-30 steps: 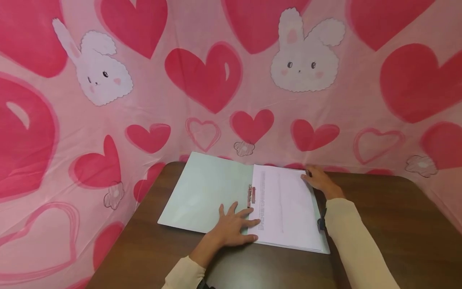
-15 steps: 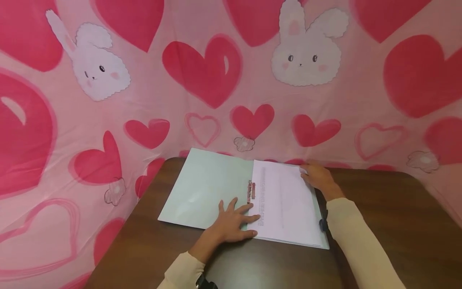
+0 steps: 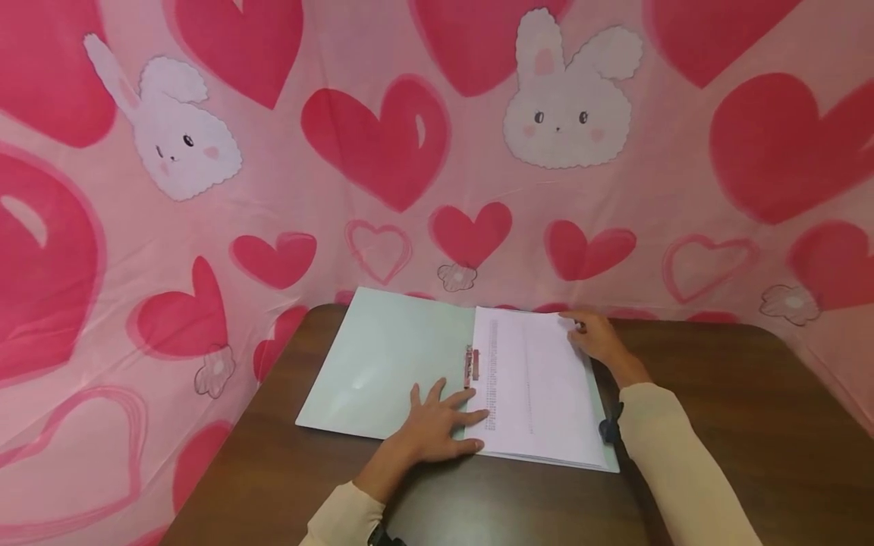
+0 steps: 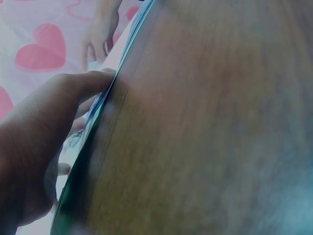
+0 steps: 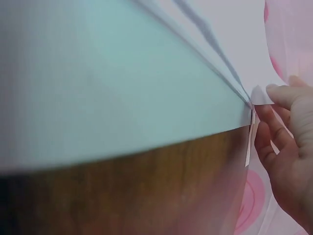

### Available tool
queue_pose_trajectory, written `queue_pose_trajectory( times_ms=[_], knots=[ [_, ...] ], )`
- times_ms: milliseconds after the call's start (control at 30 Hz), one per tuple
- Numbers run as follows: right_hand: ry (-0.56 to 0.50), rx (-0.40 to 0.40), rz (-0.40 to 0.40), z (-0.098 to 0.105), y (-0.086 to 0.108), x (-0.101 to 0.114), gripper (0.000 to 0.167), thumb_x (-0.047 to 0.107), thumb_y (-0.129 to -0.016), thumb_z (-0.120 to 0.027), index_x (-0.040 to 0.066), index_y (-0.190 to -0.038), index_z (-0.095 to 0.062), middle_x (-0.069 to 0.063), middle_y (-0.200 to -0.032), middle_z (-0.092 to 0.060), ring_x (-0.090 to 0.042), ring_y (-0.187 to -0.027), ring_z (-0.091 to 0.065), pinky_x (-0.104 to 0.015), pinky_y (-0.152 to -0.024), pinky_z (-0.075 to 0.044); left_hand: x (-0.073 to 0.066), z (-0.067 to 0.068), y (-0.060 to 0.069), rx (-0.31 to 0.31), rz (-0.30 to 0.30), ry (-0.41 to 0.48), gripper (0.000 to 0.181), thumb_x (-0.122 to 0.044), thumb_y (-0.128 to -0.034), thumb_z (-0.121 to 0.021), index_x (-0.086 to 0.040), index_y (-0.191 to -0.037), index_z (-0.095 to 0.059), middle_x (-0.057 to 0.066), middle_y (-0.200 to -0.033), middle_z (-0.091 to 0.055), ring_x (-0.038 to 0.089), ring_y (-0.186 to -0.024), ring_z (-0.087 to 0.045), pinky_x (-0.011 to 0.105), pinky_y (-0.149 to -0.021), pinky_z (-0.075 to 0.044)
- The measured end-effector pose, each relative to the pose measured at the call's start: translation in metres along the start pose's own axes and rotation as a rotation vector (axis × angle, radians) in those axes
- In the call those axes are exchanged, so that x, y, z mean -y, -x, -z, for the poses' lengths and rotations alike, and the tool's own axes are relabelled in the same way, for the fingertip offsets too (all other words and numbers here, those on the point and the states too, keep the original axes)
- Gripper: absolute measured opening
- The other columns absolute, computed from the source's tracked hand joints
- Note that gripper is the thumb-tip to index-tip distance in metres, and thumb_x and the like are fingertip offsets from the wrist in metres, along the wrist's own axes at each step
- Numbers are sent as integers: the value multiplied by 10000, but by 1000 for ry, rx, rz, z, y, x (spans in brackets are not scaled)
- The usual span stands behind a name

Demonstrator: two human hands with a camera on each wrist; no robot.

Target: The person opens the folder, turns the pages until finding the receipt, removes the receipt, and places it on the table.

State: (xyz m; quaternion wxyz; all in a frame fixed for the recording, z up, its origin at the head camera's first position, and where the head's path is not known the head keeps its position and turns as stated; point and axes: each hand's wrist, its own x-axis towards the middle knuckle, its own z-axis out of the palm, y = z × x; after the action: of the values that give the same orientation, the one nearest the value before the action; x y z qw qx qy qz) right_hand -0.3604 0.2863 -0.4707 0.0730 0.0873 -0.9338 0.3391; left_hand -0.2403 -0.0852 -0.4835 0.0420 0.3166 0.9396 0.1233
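Note:
A pale green folder [image 3: 378, 364] lies spread out on the table, with a stack of white printed paper [image 3: 546, 387] on its right side. A small metal and red clip [image 3: 473, 365] sits at the spine. My left hand [image 3: 435, 428] rests with spread fingers across the spine and the papers' left edge; in the left wrist view its thumb [image 4: 93, 82] lies at the near edge. At the far right corner my right hand [image 3: 597, 339] holds the papers. In the right wrist view, thumb and fingers [image 5: 266, 139] pinch a sheet's corner [image 5: 259, 93], raised from the folder cover [image 5: 122, 98].
The dark wooden table [image 3: 710, 409] extends on both sides of the folder. Right behind its far edge hangs a pink cloth [image 3: 478, 167] printed with hearts and rabbits. Dark wrist straps [image 3: 610, 425] are worn over cream sleeves [image 3: 676, 447].
My right hand shifts slightly at the far right corner, and the sheet's corner there now shows between its fingers. The left hand stays in place. The head view has moved a little.

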Motion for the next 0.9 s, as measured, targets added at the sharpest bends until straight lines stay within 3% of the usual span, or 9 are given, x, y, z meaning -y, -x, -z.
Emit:
queue_pose_trajectory(
  times_ms=[167, 300, 433, 600, 900],
  knots=[
    [-43, -22, 20, -1, 2, -1, 489, 53, -973, -612, 0, -1452, -528, -264, -1273, -576, -335, -1002, -521, -327, -764, -585, 1, 0, 1, -7, 0, 9, 543, -683, -917, -541, -499, -1428, -526, -93, -1621, -432, 453, -1531, -278, 822, -1115, -152],
    [-75, -35, 11, -1, 3, -1, 436, 50, -971, -621, -44, -1394, -571, -311, -1353, -571, -390, -1056, -544, -450, -865, -612, 1, 1, 1, -19, -7, 15, 543, -685, -919, -536, -485, -1424, -540, -86, -1615, -444, 456, -1526, -287, 824, -1112, -157],
    [-148, -16, -39, -1, 5, 0, 420, 60, -986, -617, -87, -1377, -564, -357, -1420, -522, -508, -1216, -527, -578, -1013, -531, 1, 2, 1, -19, -6, 20, 547, -689, -917, -533, -480, -1422, -545, -82, -1613, -449, 458, -1526, -290, 824, -1114, -156],
    [-228, 26, -78, 3, 10, 1, 473, 101, -1003, -618, -113, -1410, -511, -373, -1499, -440, -575, -1365, -445, -572, -1059, -471, 0, 3, 2, -11, -3, 21, 549, -689, -916, -533, -480, -1424, -543, -83, -1617, -443, 455, -1529, -287, 821, -1119, -155],
    [-274, 100, -89, 9, 22, 3, 501, 144, -1000, -640, -114, -1410, -513, -360, -1460, -501, -539, -1326, -503, -547, -1060, -498, 0, 3, 2, -16, -5, 17, 543, -686, -915, -541, -475, -1416, -556, -80, -1611, -452, 453, -1521, -302, 820, -1113, -170]
  ],
)
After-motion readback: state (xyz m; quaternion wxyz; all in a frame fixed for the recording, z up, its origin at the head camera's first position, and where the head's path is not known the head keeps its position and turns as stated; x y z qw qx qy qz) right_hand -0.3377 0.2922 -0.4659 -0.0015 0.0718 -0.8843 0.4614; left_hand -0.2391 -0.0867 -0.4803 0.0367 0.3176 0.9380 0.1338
